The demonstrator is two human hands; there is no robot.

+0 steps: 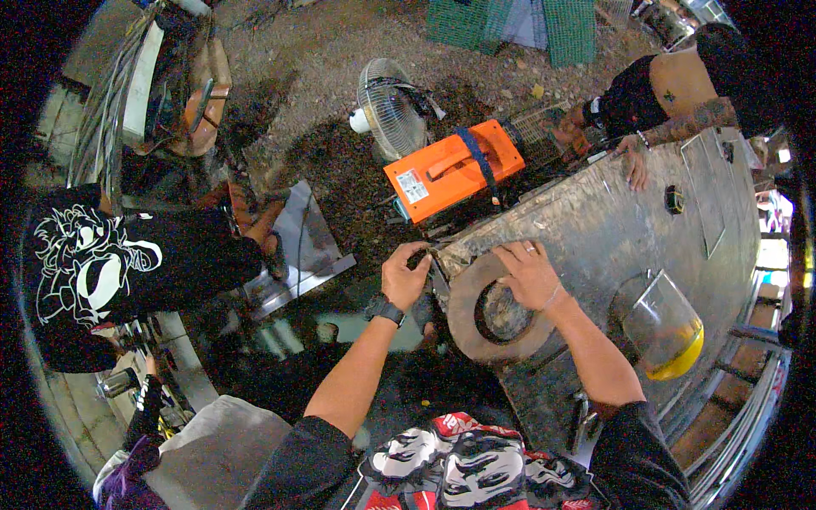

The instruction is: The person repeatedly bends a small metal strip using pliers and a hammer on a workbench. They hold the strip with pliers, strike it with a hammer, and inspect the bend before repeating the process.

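A thick, flat brown ring [464, 316] with a round hole lies on the worn workbench [586, 234], near its left corner. Across the ring's upper right part rests my right hand [529, 274], its fingers stretched out and lying on the surface. My left hand [405, 274] is at the bench's left edge, beside the ring. Its thumb and fingers close around something small and dark there, too unclear to name. A dark flat strip of metal [439, 279] shows between that hand and the ring.
Beyond the bench edge stand an orange machine [459, 168] and a fan [393, 110]. A face shield [665, 327] and a tape measure [674, 201] lie on the bench. One person's hand [633, 161] rests on its far side; another person [144, 263] works at left by sheet metal [297, 229].
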